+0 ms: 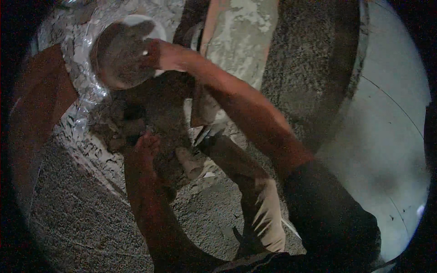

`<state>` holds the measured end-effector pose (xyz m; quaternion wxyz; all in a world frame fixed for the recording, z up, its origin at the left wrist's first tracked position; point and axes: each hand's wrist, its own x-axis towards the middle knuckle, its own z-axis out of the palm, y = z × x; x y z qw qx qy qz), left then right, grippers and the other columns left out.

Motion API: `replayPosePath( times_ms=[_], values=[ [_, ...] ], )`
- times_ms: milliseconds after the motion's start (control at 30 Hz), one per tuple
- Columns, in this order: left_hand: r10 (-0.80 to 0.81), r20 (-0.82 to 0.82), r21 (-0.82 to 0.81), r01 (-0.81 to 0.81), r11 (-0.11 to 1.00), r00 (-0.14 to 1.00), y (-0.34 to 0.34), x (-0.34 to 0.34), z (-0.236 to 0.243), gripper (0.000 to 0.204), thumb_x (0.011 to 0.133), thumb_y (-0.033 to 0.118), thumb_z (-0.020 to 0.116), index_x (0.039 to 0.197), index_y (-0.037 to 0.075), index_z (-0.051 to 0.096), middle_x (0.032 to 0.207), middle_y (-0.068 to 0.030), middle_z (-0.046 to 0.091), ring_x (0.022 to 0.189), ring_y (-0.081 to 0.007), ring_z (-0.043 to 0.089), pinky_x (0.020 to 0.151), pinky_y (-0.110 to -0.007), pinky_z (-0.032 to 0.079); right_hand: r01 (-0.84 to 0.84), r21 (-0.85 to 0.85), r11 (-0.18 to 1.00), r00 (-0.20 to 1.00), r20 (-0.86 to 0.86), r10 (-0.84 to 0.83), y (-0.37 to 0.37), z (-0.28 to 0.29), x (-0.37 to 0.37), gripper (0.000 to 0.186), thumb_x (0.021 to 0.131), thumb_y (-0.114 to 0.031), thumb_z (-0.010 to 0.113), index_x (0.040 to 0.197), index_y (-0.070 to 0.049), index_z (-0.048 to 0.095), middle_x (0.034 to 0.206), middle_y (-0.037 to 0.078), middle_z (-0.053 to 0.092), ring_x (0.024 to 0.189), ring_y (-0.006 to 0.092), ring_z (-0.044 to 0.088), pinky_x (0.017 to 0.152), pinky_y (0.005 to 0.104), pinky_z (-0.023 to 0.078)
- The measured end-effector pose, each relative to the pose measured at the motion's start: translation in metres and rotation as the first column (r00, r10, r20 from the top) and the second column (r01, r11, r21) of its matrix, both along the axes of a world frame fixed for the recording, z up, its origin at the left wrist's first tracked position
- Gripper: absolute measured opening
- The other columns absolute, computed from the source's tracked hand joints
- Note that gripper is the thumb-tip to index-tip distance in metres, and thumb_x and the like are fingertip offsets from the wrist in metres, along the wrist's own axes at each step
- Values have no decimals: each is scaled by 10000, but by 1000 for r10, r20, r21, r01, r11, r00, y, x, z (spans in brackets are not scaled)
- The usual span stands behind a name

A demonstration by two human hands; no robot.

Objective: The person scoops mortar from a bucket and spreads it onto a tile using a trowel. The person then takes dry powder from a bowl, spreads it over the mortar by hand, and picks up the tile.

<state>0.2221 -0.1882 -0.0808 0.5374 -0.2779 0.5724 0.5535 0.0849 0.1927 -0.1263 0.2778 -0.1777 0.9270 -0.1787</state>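
The scene is dim and partly smeared. Reaching from the lower right to the upper left, my right hand (154, 51) is at a round pale container (157, 29) with a dark grey, mortar-like mass (120, 57) in front of its rim. The right fingers blend into that mass, so their grip is hidden. Lower down, my left hand (148, 142) is at a dark, muddy heap (166, 107) below the container. Its fingertips are lost in shadow, and I cannot make out whether they hold anything. A pale, rounded piece (187, 161) lies close to the right of the left hand.
A mortar-smeared, plank-like strip (241, 41) with reddish edges runs up from the middle. Right of it lies a rough dark band (314, 59), then a smooth pale surface (382, 118). My trouser leg (268, 214) stands between my arms. Crumpled clear plastic (93, 93) and a reddish-brown panel (43, 100) are left.
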Motion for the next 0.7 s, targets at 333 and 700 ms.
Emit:
replayPosePath(
  times_ms=[333,700],
  values=[
    [-51,-69,-12,50,999,996,7,-3,31,553,1051,505,570,1271,5,652,1142,-134,718,1017,-219,696,892,-379,552,598,109,794,771,191,-608,227,237,32,281,1042,-207,564,1246,-58,687,1294,156,681,1214,317,620,1085,478,490],
    [-93,-57,-119,86,989,994,-3,7,43,544,1054,508,558,1218,4,679,1154,-144,718,1042,-229,689,922,-384,536,536,168,827,816,147,-559,288,268,28,475,1053,-246,579,1484,-60,507,1372,191,643,1205,350,647,1081,523,491]
  ],
)
